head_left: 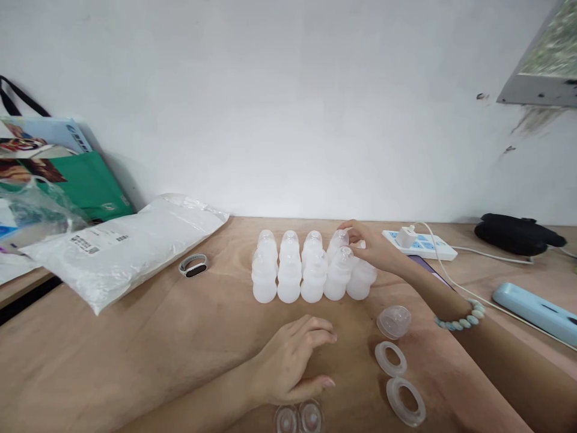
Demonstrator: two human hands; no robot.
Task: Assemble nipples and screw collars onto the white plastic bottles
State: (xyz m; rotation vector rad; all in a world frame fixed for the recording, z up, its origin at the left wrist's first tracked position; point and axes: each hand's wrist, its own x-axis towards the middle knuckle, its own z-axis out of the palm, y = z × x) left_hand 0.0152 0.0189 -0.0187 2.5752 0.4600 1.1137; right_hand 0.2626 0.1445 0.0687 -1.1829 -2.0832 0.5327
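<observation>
Small frosted baby bottles with clear dome caps stand upright in two close rows, a front one [288, 288] among them. My right hand [363, 243] reaches to the back right of the group, its fingers closed around the capped top of a baby bottle [339, 239]. At the right end, a bottle without a visible cap [359, 279] stands below that hand. My left hand [300, 358] hovers over or rests on the table, thumb and fingers apart, holding nothing. Two clear nipples [311, 416] lie just below it. To the right are a loose clear cap [393, 322] and two translucent rings [390, 359].
On the wooden table [157, 355], a white plastic parcel [130, 246] and a wristband [193, 265] lie left. A power strip [424, 243] with a plugged-in charger and cable, a phone partly hidden, a black case [518, 233] and a light-blue device [536, 311] lie right.
</observation>
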